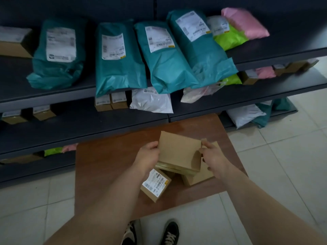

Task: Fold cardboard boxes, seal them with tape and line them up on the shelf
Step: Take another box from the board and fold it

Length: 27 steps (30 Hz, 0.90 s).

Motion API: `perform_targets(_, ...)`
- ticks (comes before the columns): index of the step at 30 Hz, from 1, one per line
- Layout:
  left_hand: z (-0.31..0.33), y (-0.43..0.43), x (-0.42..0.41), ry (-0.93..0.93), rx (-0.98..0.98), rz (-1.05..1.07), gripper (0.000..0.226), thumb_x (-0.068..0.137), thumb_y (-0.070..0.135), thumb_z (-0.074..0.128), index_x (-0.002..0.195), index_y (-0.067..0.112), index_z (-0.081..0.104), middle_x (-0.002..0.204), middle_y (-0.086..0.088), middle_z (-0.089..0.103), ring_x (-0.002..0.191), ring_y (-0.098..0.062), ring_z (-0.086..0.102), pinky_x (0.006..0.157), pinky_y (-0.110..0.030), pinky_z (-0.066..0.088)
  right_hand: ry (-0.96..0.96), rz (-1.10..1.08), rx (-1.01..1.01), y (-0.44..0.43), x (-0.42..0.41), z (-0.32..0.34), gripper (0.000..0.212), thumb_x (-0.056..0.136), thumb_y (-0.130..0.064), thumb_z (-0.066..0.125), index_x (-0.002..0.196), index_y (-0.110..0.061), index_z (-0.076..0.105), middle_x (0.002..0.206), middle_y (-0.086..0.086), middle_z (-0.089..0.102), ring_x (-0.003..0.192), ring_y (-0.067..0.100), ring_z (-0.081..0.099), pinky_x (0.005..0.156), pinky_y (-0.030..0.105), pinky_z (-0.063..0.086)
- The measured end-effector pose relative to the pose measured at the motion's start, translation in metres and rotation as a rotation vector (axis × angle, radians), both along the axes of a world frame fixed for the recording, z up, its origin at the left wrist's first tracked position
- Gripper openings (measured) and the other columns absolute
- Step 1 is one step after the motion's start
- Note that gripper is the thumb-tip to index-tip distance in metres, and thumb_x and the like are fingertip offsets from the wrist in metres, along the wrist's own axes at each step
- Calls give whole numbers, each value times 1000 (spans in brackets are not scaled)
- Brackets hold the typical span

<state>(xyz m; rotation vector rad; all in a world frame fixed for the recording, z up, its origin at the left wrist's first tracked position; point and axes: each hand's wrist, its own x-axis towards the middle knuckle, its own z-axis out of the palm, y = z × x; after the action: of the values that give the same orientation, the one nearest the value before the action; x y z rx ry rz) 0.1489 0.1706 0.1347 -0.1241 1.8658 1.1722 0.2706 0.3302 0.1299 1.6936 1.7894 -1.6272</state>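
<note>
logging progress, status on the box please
Left hand and right hand grip the box at its sides. Box over table, not on shelf. Labelled box and plain box lie beneath.

Parcel stockroom: shelves (pixel 123 93) hold labelled mailer bags (pixel 120 57).

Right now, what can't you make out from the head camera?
In the head view:
1. Underside of the held box: hidden by its own top face.
2. The plain box on the table: mostly covered by the held box and right hand.
3. Print on a teal mailer label: too small.
4. The pink mailer: blurred.
</note>
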Motion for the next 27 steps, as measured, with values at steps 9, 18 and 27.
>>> perform_targets(9,97,-6,-14,104,103,137,28,96,10,47,115,23,65,99,1,67,80,-13,62,62,-24,47,64,82,39,4,-27,101,36,101,-20,37,135,-20,48,92,9,63,71,26,62,70,35,49)
perform_targets(18,224,-13,-27,258,231,163,28,97,16,45,104,14,72,94,-5,68,86,-23,62,86,-42,54,65,234,176,10,-57,247,26,94,-22,47,112,-6,57,98,20,69,74,30,67,82,43,55)
perform_targets(27,379,-17,-54,459,377,191,13,95,16,45,94,15,58,92,-9,51,80,-23,48,59,-30,47,206,385,342,7,-81,421,25,97,-15,34,99,-2,55,49,11,47,22,16,39,61,29,54)
